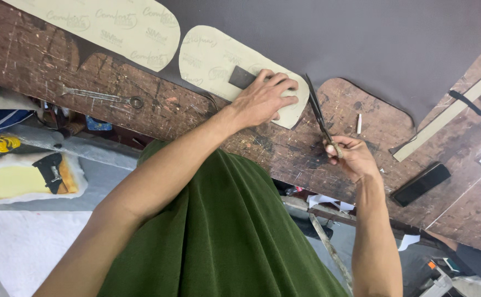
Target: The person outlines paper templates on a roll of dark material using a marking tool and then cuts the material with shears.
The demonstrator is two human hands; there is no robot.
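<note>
Wrench (104, 97) (chalk (359, 124) nearby) beside template (210, 58)

Single head-worn view, aimed steeply downward from above, scarred wooden bench (141, 118) seen at close arm's reach, both forearms and green-clad torso included, floor glimpsed beneath the bench edge

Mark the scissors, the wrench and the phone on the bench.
scissors (318, 113), head view, on the blades.
wrench (104, 97), head view, mid-shaft.
phone (421, 183), head view, middle of its dark face.
</note>
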